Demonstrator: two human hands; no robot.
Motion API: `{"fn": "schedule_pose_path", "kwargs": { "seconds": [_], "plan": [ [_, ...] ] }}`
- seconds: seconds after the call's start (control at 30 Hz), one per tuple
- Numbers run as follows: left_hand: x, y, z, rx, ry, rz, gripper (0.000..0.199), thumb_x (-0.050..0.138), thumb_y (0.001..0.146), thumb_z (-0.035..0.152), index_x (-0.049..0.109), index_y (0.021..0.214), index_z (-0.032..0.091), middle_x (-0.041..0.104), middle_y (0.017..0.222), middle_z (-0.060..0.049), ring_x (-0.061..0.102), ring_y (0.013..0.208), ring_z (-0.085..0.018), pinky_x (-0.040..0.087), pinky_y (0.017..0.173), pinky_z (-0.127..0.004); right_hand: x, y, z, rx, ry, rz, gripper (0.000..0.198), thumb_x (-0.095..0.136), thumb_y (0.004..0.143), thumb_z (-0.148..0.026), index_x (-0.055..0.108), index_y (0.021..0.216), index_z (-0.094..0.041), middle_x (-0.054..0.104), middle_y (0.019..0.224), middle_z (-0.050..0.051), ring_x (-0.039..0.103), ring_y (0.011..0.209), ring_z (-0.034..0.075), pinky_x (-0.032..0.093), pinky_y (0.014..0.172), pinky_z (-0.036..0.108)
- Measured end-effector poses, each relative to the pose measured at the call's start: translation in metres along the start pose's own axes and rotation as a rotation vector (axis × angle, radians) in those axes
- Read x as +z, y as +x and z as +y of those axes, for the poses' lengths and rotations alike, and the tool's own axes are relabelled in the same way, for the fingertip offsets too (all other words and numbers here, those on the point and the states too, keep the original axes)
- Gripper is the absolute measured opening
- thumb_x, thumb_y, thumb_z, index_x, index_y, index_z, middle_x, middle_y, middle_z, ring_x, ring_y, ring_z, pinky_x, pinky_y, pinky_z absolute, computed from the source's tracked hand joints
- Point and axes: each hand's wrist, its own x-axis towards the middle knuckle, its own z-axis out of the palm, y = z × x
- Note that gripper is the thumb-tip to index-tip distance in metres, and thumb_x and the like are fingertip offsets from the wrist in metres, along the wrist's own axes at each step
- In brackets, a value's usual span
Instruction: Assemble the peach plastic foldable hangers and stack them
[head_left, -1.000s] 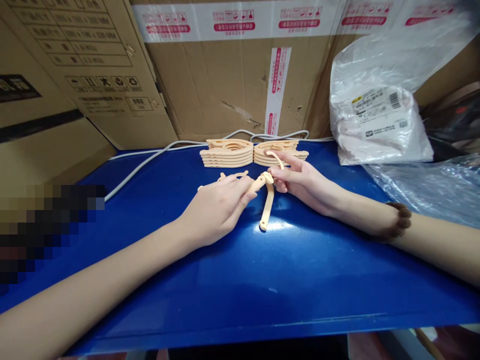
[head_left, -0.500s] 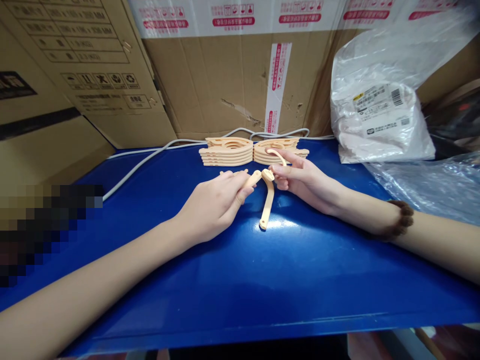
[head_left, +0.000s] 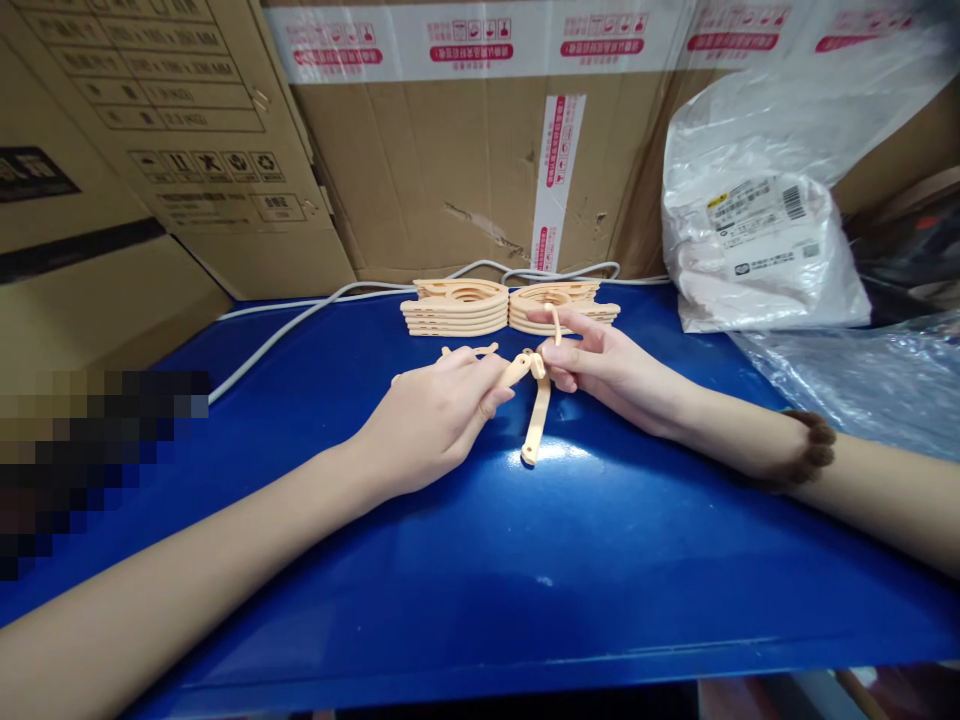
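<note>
My left hand (head_left: 442,415) is closed around a beige plastic hanger arm (head_left: 515,371), whose rounded end with a hole points right. Most of that piece is hidden by the fingers. Between thumb and fingers of my right hand (head_left: 604,368) is a beige hanger hook (head_left: 556,325), its curve upward and its base against or very near the arm's end. Whether the two are joined I cannot tell. Just below, a hanger strut (head_left: 534,430) with a hole at its near end slants down toward the table. Behind the hands lie a left stack (head_left: 456,318) and a right stack (head_left: 525,318) of folding hanger parts.
Blue tabletop (head_left: 480,570) spreads beneath. Cardboard boxes (head_left: 420,150) stand along the back and left. A grey cable (head_left: 285,335) runs along the rear. At right are a white plastic parcel bag (head_left: 757,240) and clear plastic film (head_left: 885,375).
My right hand has turned the hook more upright and brought its base down and left, closer to the arm's end. My left hand keeps its grip, almost unmoved.
</note>
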Motion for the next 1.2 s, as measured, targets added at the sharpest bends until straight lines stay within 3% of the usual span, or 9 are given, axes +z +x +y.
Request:
{"fn": "schedule_pose_path", "kwargs": {
  "seconds": [0.3, 0.53, 0.97, 1.2],
  "plan": [
    [0.0003, 0.0003, 0.0008, 0.16, 0.227, 0.141, 0.033, 0.027, 0.103, 0.022, 0.058, 0.094, 0.013, 0.057, 0.075, -0.002, 0.049, 0.063, -0.015, 0.032, 0.051, -0.024, -0.0016, -0.0005, 0.002, -0.028, -0.053, -0.003, 0.056, 0.076, 0.077, -0.033, 0.053, 0.125, -0.018, 0.051, 0.064, -0.008, 0.038, 0.056, 0.008, 0.026, 0.057, 0.027],
    [0.0039, -0.0016, -0.0046, 0.178, 0.269, 0.092, 0.037, 0.026, 0.104, 0.023, 0.06, 0.095, 0.011, 0.063, 0.081, -0.006, 0.052, 0.071, -0.019, 0.04, 0.062, -0.03, -0.0026, -0.0022, 0.0041, -0.039, -0.129, 0.028, 0.055, 0.077, 0.075, -0.035, 0.053, 0.121, -0.02, 0.056, 0.07, -0.007, 0.043, 0.056, 0.008, 0.03, 0.055, 0.026],
    [0.0045, -0.0026, -0.0053, 0.142, 0.283, 0.055, 0.031, 0.033, 0.102, 0.023, 0.061, 0.101, 0.011, 0.066, 0.088, -0.007, 0.053, 0.077, -0.022, 0.04, 0.066, -0.035, 0.0033, -0.0019, -0.0004, -0.08, -0.304, 0.14, 0.058, 0.078, 0.072, -0.039, 0.05, 0.118, -0.019, 0.057, 0.07, -0.005, 0.046, 0.055, 0.01, 0.033, 0.052, 0.026],
    [0.0058, -0.0032, -0.0052, 0.141, 0.291, 0.05, 0.034, 0.032, 0.103, 0.026, 0.062, 0.1, 0.011, 0.069, 0.091, -0.007, 0.056, 0.08, -0.023, 0.04, 0.067, -0.036, 0.0048, -0.0031, -0.0014, -0.111, -0.348, 0.128, 0.053, 0.076, 0.074, -0.035, 0.049, 0.118, -0.021, 0.056, 0.07, -0.005, 0.05, 0.059, 0.012, 0.037, 0.052, 0.028]
  ]
}}
